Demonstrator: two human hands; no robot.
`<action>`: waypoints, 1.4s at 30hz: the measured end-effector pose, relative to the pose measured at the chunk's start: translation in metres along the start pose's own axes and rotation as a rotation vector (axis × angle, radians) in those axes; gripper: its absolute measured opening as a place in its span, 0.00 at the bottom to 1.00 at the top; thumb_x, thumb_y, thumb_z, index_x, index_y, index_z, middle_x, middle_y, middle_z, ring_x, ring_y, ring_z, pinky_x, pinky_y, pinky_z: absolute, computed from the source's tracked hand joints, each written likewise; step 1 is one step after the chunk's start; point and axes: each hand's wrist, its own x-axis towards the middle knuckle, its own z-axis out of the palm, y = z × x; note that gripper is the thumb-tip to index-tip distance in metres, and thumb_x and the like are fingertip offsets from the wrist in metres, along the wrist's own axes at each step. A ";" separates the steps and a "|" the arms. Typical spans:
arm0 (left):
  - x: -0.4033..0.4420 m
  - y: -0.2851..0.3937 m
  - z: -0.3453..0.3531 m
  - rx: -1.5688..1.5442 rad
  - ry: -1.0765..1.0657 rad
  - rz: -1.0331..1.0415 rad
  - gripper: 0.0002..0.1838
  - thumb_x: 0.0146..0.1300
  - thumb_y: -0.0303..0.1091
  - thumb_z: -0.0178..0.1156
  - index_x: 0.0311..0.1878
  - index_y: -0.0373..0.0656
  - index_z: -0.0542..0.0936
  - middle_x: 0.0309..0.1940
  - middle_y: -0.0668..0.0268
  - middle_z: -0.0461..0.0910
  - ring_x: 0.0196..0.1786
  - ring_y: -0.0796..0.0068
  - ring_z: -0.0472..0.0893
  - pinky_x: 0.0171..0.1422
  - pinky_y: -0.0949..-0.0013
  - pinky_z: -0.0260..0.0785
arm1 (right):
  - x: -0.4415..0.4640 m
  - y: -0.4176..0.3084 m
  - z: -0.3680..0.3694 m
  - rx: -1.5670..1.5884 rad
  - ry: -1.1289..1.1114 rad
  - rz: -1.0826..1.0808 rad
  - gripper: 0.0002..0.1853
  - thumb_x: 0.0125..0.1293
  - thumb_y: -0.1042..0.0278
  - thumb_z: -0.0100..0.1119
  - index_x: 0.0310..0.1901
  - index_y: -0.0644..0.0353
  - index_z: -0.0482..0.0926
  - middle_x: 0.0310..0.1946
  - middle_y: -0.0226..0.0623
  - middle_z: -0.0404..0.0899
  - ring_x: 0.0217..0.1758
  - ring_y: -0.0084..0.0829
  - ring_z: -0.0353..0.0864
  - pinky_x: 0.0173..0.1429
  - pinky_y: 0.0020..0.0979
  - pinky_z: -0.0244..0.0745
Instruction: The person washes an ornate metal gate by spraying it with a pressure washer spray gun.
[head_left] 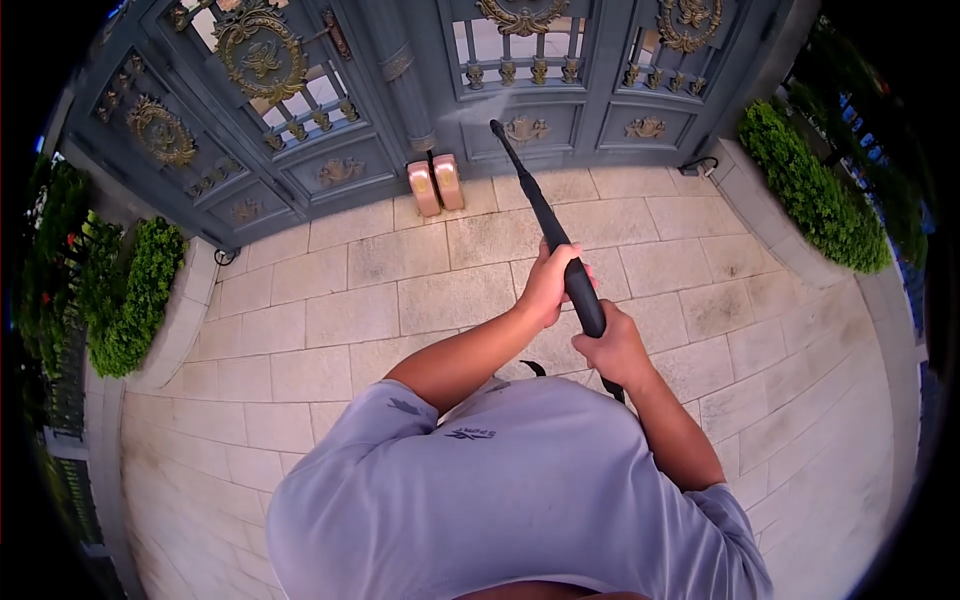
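I hold a long black pressure washer wand (548, 218) in both hands. Its thin nozzle points forward at the lower part of a blue-grey metal gate (590, 125), where a faint whitish spray shows near the tip. My left hand (545, 288) is wrapped around the thick middle of the wand. Closer to my body, my right hand (614, 346) grips the rear end of the handle; any trigger is hidden. A short dark curved piece, perhaps hose, peeks out just beyond my shirt.
Two pinkish metallic boxes (424, 188) stand side by side at the gate's foot. Light stone paving (400, 255) covers the ground. Low curbs with green bushes (815, 195) run along the right, and more bushes (140, 290) line the left. Gold ornaments decorate the gate.
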 end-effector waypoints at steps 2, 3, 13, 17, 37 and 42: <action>-0.002 0.008 -0.005 0.032 -0.003 0.017 0.22 0.70 0.44 0.61 0.59 0.48 0.63 0.40 0.55 0.82 0.40 0.58 0.86 0.48 0.54 0.82 | 0.002 -0.007 0.006 -0.001 0.004 0.029 0.27 0.55 0.68 0.69 0.55 0.72 0.76 0.34 0.55 0.84 0.37 0.48 0.86 0.45 0.43 0.79; -0.004 0.011 -0.007 0.039 -0.017 0.040 0.23 0.70 0.44 0.61 0.60 0.48 0.63 0.40 0.55 0.82 0.40 0.58 0.86 0.48 0.54 0.82 | 0.002 -0.006 0.011 -0.004 0.020 0.017 0.26 0.55 0.68 0.70 0.55 0.72 0.76 0.34 0.54 0.84 0.37 0.47 0.86 0.45 0.42 0.79; 0.030 0.013 -0.067 0.256 -0.025 0.054 0.30 0.69 0.43 0.63 0.67 0.49 0.60 0.39 0.59 0.79 0.39 0.64 0.85 0.44 0.59 0.82 | 0.025 -0.002 0.089 0.224 0.173 0.090 0.20 0.57 0.62 0.77 0.39 0.66 0.76 0.26 0.39 0.77 0.28 0.31 0.74 0.35 0.37 0.73; 0.025 0.024 -0.056 0.259 -0.108 0.129 0.35 0.70 0.41 0.62 0.74 0.49 0.56 0.40 0.60 0.78 0.39 0.66 0.84 0.45 0.59 0.82 | 0.030 0.006 0.094 0.177 0.226 0.025 0.19 0.64 0.61 0.77 0.40 0.63 0.76 0.25 0.29 0.77 0.21 0.19 0.74 0.25 0.29 0.71; 0.028 0.002 -0.062 0.254 0.004 -0.004 0.27 0.70 0.42 0.62 0.65 0.48 0.62 0.36 0.61 0.79 0.38 0.64 0.85 0.46 0.57 0.81 | 0.032 0.033 0.093 0.252 0.160 0.095 0.16 0.56 0.67 0.69 0.41 0.66 0.76 0.25 0.46 0.78 0.27 0.40 0.79 0.36 0.42 0.74; 0.010 0.018 -0.049 0.275 -0.196 0.209 0.33 0.73 0.38 0.58 0.75 0.46 0.54 0.39 0.60 0.80 0.41 0.68 0.83 0.51 0.60 0.79 | 0.026 0.020 0.088 0.135 0.222 -0.014 0.16 0.56 0.68 0.69 0.41 0.67 0.75 0.23 0.48 0.79 0.26 0.43 0.81 0.35 0.42 0.75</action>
